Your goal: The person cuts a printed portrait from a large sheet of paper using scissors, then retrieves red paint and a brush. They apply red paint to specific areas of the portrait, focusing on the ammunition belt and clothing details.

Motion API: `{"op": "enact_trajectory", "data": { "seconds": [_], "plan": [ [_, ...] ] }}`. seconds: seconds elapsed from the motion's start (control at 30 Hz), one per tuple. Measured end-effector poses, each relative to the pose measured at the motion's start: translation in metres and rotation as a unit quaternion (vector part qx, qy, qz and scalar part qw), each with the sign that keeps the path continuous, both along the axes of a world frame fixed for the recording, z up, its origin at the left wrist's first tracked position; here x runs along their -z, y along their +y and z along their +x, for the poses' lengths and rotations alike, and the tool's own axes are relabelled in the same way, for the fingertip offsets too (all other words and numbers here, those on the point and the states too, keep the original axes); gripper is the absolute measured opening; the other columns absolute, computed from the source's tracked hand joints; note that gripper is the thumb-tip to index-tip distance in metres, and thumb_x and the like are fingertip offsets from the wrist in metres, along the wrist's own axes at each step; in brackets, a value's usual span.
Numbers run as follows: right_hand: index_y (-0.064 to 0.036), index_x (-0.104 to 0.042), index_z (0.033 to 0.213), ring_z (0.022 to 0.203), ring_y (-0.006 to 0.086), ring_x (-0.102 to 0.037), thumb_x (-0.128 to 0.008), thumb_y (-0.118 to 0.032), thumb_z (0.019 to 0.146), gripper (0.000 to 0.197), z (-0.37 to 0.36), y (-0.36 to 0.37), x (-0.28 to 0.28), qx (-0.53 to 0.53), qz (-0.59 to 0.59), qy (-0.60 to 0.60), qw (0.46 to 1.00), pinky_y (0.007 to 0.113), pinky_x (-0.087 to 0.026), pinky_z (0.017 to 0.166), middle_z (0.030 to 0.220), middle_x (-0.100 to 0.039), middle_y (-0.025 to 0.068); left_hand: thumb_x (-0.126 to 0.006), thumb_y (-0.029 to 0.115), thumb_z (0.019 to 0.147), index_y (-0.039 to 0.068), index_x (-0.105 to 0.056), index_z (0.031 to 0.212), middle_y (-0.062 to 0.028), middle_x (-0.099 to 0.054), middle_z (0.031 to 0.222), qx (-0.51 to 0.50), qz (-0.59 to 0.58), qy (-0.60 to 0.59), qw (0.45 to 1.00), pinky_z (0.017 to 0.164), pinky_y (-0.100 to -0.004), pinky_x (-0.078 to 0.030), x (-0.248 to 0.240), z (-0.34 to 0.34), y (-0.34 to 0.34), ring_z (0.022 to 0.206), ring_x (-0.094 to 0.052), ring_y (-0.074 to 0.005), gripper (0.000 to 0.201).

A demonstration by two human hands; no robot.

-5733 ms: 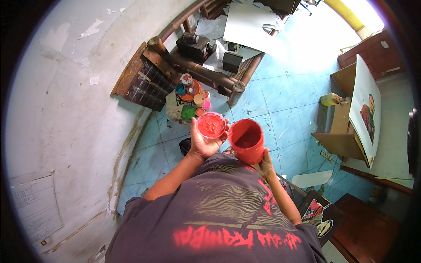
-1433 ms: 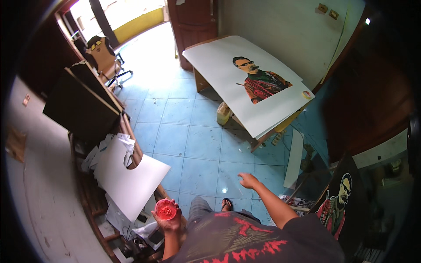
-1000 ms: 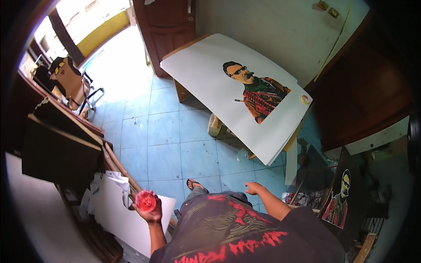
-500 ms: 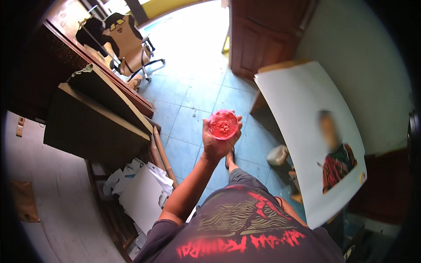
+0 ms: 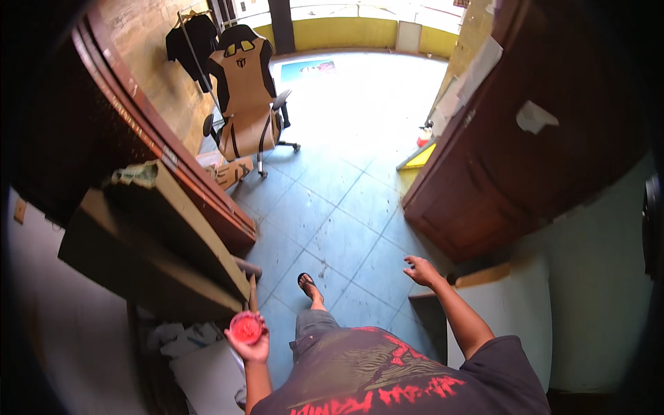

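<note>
My left hand (image 5: pixel 256 351) holds a small round red-pink translucent tub (image 5: pixel 245 328) from below, its fingers wrapped round the side. Loose red bits lie in the tub; what they are I cannot make out. At the right, my right hand (image 5: pixel 420 272) is held out over the tiled floor with nothing in it, its fingers loosely bent and apart. It is nearest to the brown wooden door, without touching it.
Ahead is a doorway with a brown door (image 5: pixel 477 173) on the right. A beige and black wheeled chair (image 5: pixel 242 90) stands left beyond it. Brown boards (image 5: pixel 187 235) lean at the left, above white sheets (image 5: pixel 207 373). A white panel (image 5: pixel 508 318) stands at the right.
I have stepped forward toward the doorway. My left hand has moved with the tub from the middle down to the lower left. The right hand has come into view.
</note>
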State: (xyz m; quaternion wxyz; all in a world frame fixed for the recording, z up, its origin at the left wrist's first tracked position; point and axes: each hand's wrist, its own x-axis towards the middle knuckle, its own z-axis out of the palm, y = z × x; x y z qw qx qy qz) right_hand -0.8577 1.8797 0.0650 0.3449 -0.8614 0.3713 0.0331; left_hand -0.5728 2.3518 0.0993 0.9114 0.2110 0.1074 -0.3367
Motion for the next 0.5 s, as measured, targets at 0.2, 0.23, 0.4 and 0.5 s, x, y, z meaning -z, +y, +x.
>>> {"op": "enact_trajectory", "data": {
  "seconds": [0.2, 0.23, 0.4, 0.5],
  "plan": [
    [-0.0056, -0.06, 0.123, 0.106, 0.0325, -0.065, -0.069, -0.028, 0.086, 0.044, 0.134, -0.091, 0.031, 0.066, 0.078, -0.042, 0.994, 0.041, -0.052, 0.089, 0.117, -0.065, 0.0189, -0.051, 0.076, 0.08, 0.004, -0.055, 0.122, -0.0197, -0.06, 0.117, 0.066, -0.003, 0.005, 0.998, 0.08, -0.0434, -0.054, 0.022, 0.144, -0.162, 0.103, -0.058, -0.0345, 0.084],
    [-0.006, -0.059, 0.124, 0.108, 0.0331, -0.063, -0.069, -0.031, 0.086, 0.046, 0.134, -0.098, 0.049, 0.047, 0.082, 0.009, 0.996, 0.041, -0.051, 0.09, 0.118, -0.065, 0.0187, -0.049, 0.076, 0.082, 0.004, -0.056, 0.121, -0.0196, -0.061, 0.118, 0.115, -0.029, 0.022, 0.993, 0.081, -0.0441, -0.054, 0.006, 0.176, -0.21, 0.103, -0.059, -0.0349, 0.082],
    [-0.0033, -0.062, 0.121, 0.111, 0.034, -0.062, -0.073, -0.039, 0.08, 0.055, 0.102, -0.122, 0.127, 0.103, 0.17, 0.145, 0.969, 0.042, -0.049, 0.094, 0.118, -0.065, 0.0204, -0.042, 0.074, 0.087, 0.005, -0.053, 0.129, -0.0194, -0.062, 0.121, 0.318, -0.016, -0.086, 0.944, 0.089, -0.0417, -0.052, -0.088, 0.334, -0.464, 0.104, -0.064, -0.0333, 0.081],
    [-0.0034, -0.065, 0.118, 0.107, 0.0337, -0.064, -0.074, -0.042, 0.079, 0.056, 0.077, -0.146, 0.18, 0.131, 0.19, 0.235, 0.944, 0.041, -0.05, 0.092, 0.119, -0.065, 0.0204, -0.042, 0.074, 0.088, 0.002, -0.048, 0.134, -0.0224, -0.061, 0.121, 0.368, -0.006, -0.13, 0.921, 0.089, -0.0415, -0.053, -0.11, 0.407, -0.601, 0.106, -0.063, -0.0338, 0.086]
  ]
}}
